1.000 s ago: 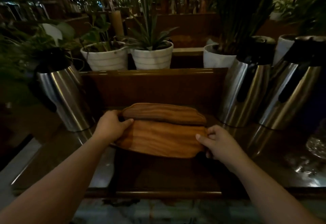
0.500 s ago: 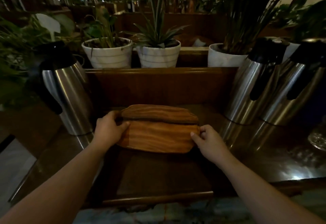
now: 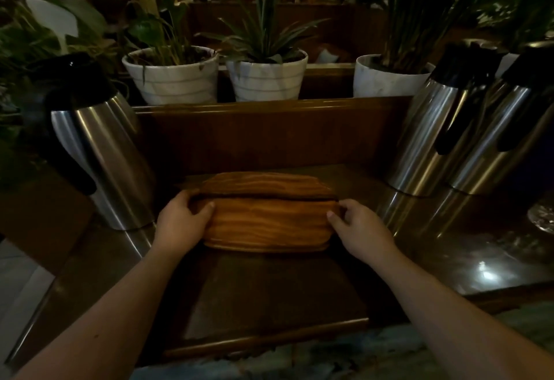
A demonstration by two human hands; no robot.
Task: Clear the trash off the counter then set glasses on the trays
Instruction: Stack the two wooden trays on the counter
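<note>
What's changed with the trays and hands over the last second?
Little. Both hands, left hand and right hand, kept their hold on the ends of the wooden trays, the right thumb shifting slightly along the edge. The steel jugs stayed put.

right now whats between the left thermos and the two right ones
In the head view, two wooden trays held by the left hand and right hand; otherwise bare counter.
</note>
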